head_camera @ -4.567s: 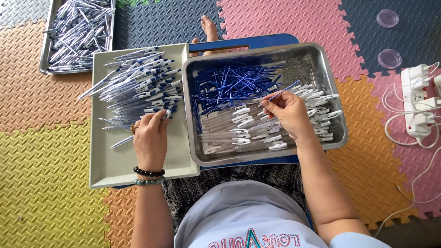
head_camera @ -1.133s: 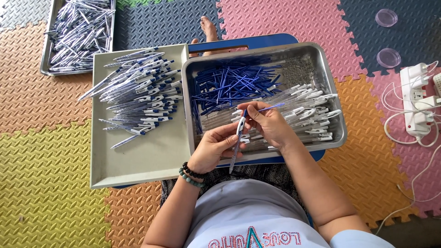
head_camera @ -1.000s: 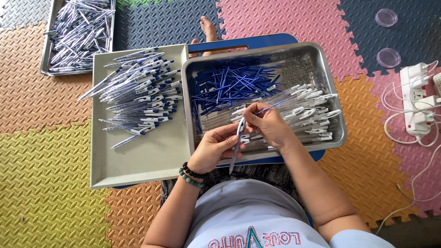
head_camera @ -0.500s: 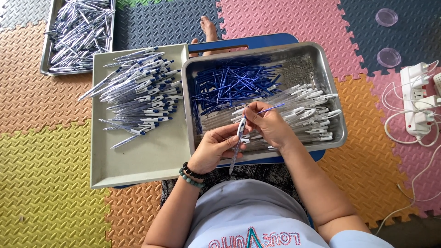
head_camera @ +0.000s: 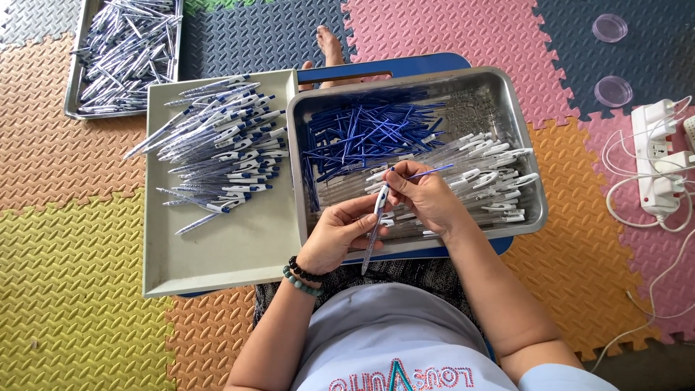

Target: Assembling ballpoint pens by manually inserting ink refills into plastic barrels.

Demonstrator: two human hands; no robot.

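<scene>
While gripped upright in left hand point(head_camera: 339, 237) over steel tray's near rim point(head_camera: 434, 245), pen barrel point(head_camera: 375, 230) meets blue refill point(head_camera: 431, 171) pinched crosswise by right hand point(head_camera: 427, 199).

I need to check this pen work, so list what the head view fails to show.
- Pen tip end: too small to tell whether the refill is seated.
- Left hand palm: turned away, grip hidden.
- Right hand fingertips: curled over the pen top.
- Far tray: cut off by the top edge.
- Blue board: mostly under the steel tray.
</scene>
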